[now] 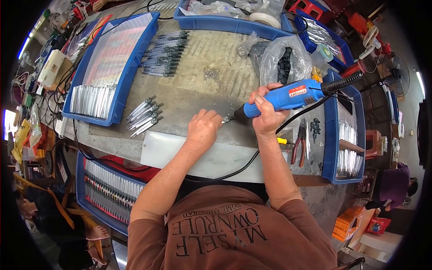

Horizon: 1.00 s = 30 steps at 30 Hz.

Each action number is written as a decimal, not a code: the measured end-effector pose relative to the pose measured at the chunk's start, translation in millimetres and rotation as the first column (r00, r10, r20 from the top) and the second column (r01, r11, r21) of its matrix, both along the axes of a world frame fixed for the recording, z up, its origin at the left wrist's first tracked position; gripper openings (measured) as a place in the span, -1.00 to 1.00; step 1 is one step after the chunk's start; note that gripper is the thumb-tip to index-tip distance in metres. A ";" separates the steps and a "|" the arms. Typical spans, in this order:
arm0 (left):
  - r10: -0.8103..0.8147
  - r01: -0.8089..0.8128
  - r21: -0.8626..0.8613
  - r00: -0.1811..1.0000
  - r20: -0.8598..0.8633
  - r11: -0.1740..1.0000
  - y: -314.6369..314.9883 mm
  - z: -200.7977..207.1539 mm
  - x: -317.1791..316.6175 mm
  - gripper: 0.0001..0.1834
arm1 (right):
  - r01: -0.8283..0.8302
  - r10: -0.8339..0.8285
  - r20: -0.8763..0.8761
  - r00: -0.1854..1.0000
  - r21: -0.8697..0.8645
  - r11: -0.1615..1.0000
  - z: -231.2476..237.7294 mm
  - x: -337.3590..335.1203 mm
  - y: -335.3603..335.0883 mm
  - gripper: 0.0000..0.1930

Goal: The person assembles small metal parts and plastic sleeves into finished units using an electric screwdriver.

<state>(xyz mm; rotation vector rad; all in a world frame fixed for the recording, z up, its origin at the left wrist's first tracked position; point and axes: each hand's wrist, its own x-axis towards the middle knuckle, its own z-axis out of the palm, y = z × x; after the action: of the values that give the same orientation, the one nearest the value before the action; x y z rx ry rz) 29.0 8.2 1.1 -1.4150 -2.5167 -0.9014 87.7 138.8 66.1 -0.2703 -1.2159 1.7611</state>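
My right hand [270, 110] is wrapped round a blue electric screwdriver [292, 95] with a black nose and a black cord. The tool lies almost level, its nose pointing left. Just left of that nose, my left hand [204, 127] is closed in a pinch on a small metal piece [226, 119]. The tool's tip is close to the piece; whether they touch I cannot tell. Most of the piece is hidden by my fingers. Left of my left hand lies a small group of silver metal pieces with dark ends [143, 116]. Tiny screws [211, 73] are scattered farther back.
Rows of similar pieces [165, 51] lie beside a blue tray [119, 101] at left. A plastic bag of black parts [285, 58] stands behind the screwdriver. Red-handled pliers [299, 146] and a blue bin [330, 135] are at right. A white board [164, 150] lines the front edge.
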 end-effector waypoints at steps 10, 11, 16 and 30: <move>-0.007 0.007 0.021 1.000 0.004 1.000 0.9 -1.4 -0.4 -0.95 | 0.020 -0.022 -0.035 0.999 -0.054 0.998 -4.3 2.3 6.9 -0.64; -0.010 0.010 0.018 1.000 0.004 1.000 0.6 -1.7 -0.4 -0.95 | 0.023 -0.025 -0.035 0.999 -0.057 0.998 -5.9 2.1 7.6 -0.64; 0.059 -0.053 -0.055 0.991 0.121 0.997 5.2 3.4 -0.7 -0.95 | -0.044 0.041 -0.073 0.996 -0.044 0.998 -5.5 0.2 6.6 -0.64; 0.085 -0.083 -0.035 0.994 0.067 0.996 3.4 3.4 2.2 -0.91 | -0.058 0.058 -0.015 0.998 0.014 0.998 -6.9 -8.7 -2.8 -0.64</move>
<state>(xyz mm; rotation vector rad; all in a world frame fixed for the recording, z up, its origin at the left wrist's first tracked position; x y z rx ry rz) 31.2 11.5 4.6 -1.2973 -2.6303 -0.9138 79.0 136.0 59.2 -0.2150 -1.2348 1.8008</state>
